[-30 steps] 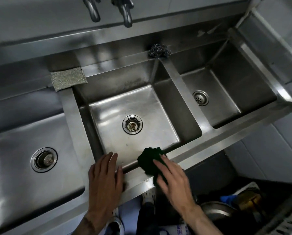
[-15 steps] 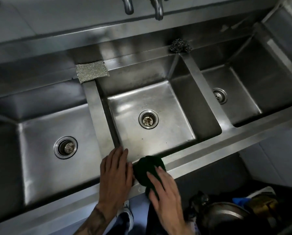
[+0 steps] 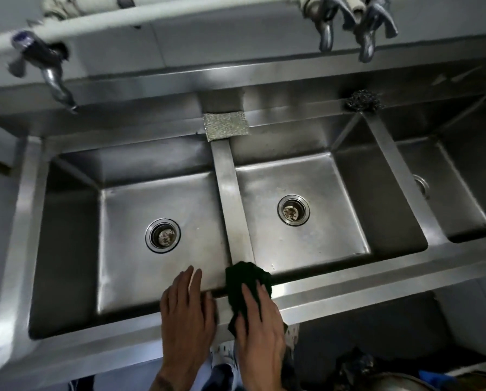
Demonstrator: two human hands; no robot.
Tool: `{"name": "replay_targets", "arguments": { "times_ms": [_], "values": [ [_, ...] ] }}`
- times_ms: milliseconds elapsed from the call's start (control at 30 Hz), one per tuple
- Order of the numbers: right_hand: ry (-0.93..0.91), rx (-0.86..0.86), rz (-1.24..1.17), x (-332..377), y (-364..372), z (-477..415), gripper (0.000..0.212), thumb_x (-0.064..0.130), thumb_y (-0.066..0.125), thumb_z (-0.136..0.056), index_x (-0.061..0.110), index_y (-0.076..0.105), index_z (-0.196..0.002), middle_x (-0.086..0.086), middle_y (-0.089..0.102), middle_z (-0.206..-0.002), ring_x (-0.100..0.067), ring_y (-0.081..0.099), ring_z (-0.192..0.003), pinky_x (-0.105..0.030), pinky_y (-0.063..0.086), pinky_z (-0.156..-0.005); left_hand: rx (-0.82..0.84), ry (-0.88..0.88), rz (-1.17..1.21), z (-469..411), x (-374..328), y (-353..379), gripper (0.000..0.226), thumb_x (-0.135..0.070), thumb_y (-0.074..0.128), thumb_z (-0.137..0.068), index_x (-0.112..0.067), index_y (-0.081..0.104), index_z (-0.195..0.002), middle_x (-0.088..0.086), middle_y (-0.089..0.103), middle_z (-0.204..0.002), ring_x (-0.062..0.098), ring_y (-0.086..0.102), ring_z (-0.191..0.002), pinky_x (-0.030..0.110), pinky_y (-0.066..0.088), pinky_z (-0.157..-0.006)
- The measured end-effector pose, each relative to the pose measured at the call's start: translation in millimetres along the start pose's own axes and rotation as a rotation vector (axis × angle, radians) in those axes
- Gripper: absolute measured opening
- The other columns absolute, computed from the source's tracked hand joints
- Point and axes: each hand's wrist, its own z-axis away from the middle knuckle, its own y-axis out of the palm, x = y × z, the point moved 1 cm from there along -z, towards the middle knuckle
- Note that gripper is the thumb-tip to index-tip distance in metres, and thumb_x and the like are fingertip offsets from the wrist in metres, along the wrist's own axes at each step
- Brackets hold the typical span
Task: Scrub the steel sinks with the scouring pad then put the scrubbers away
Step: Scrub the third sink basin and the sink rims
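Note:
A three-basin steel sink (image 3: 349, 289) fills the view. My right hand (image 3: 260, 331) presses a dark green scouring pad (image 3: 244, 280) flat on the front rim, where the divider (image 3: 233, 198) between the left and middle basins meets it. My left hand (image 3: 186, 311) lies flat and empty on the front rim just left of the pad, fingers reaching over the left basin's edge. A silver mesh scrubber (image 3: 225, 126) lies on the back ledge at the top of that divider. A dark steel wool ball (image 3: 363, 100) sits on the back ledge above the other divider.
Taps hang over the back: one at the left (image 3: 52, 74), two at the upper right (image 3: 349, 26). Drains sit in the left basin (image 3: 162, 235), the middle basin (image 3: 293, 210) and the right basin (image 3: 422, 184). A metal bowl and clutter (image 3: 391, 376) lie below at the right.
My view has swung left, so the left basin now shows fully. Both hands and the green pad have slid left along the front rim, from the middle basin's edge to the divider.

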Motion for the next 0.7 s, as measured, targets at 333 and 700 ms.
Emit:
{"name": "replay_targets", "arguments": {
  "times_ms": [333,700],
  "values": [
    [-0.118,0.092,0.193,37,30,-115,0.062,0.023,0.057,-0.099,0.029,0.033,-0.156,-0.006,0.018,-0.168,-0.018,0.016,-0.156,-0.034,0.016,-0.126,-0.004,0.034,-0.048,-2,8,3,0.051,-0.032,0.041,-0.103,-0.007,0.066,-0.139,0.017,0.061,-0.149,0.037,0.061,-0.136,0.053,0.044,-0.109],
    [-0.154,0.094,0.14,77,54,-318,0.049,0.03,0.051,-0.102,0.029,0.041,-0.15,-0.01,0.025,-0.165,-0.037,0.042,-0.141,-0.046,0.037,-0.116,-0.033,0.028,-0.075,-9,7,7,0.051,-0.037,0.045,-0.103,-0.011,0.066,-0.142,0.013,0.06,-0.152,0.034,0.058,-0.139,0.054,0.043,-0.111]
  ]
}}
